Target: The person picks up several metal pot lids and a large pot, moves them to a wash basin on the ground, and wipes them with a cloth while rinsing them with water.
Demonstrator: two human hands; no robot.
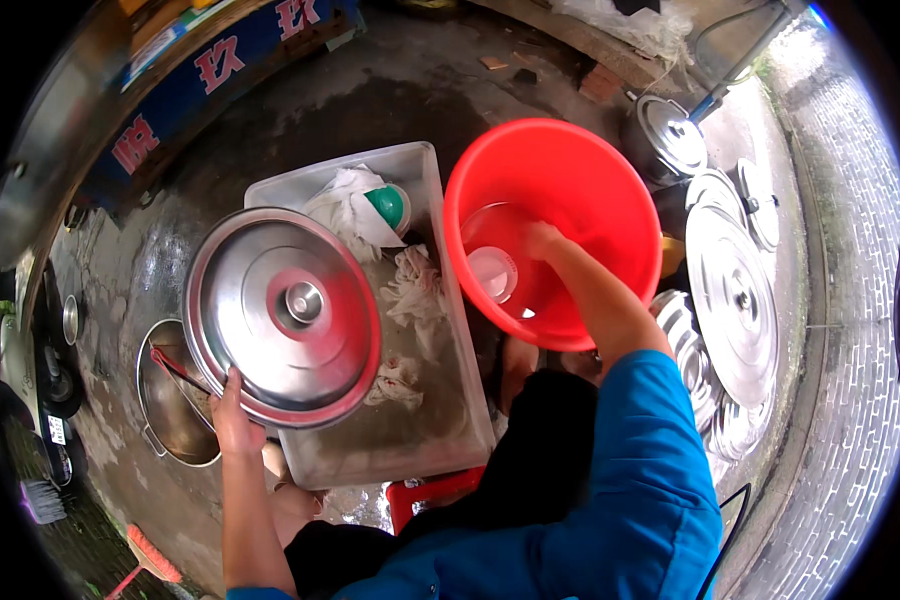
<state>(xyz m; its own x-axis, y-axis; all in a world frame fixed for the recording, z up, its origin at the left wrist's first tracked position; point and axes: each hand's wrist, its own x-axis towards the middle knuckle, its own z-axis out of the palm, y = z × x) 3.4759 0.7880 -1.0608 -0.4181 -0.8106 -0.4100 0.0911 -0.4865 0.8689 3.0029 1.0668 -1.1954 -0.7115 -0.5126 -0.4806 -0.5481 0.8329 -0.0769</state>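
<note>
My left hand (237,421) grips the near left rim of a round stainless steel pot lid (229,300), its knob facing up. The lid hangs over the left side of a translucent plastic tub (390,465). My right hand (544,240) reaches down inside a large red plastic bucket (570,169). Its fingers are blurred, and whether they hold anything is unclear. A translucent plastic cup or scoop (493,274) lies in the bucket beside that hand. Wet pale cloths (416,281) and a green bowl-like container (387,207) are in the tub.
A large metal pot (180,439) with a red-handled tool stands left on wet concrete. Several metal lids (731,300) lean or lie stacked at the right, near a lidded pot (667,139). A red plastic stool (427,499) is close in front; a broom (150,555) lies lower left.
</note>
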